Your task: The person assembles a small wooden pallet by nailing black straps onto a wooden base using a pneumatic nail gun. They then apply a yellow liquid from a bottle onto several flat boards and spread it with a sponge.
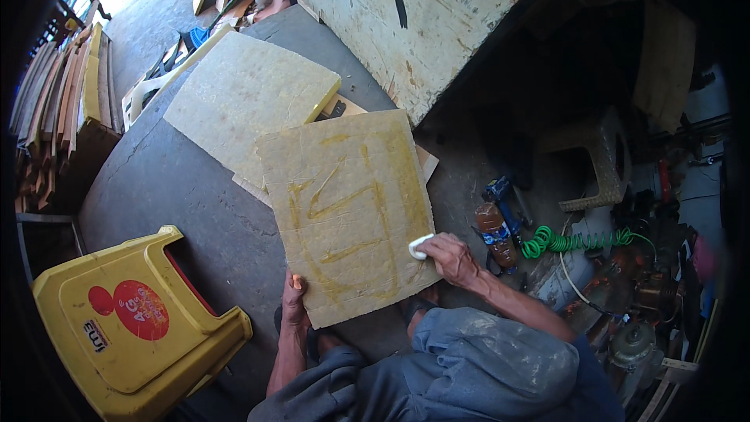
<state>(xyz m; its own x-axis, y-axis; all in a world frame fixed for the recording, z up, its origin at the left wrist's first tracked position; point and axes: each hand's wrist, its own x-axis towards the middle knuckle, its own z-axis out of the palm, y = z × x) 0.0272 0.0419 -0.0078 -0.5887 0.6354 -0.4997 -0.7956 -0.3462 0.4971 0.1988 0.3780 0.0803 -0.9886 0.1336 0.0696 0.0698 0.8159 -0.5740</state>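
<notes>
A tan, roughly square sheet is tilted in front of my knees, with wet-looking yellowish streaks across its face. My left hand grips its lower left edge, thumb on the front and the other fingers mostly hidden. At the lower right edge, my right hand is closed around a small white piece, which touches the sheet's surface; whether it is a pad or a scraper I cannot tell. Beyond lies a second pale sheet, partly covered by the first.
A yellow plastic stool is at left, below stacked wood strips. A large cream panel stands ahead. To the right are a brown bottle, a blue power tool, a green coiled hose and a beige stool.
</notes>
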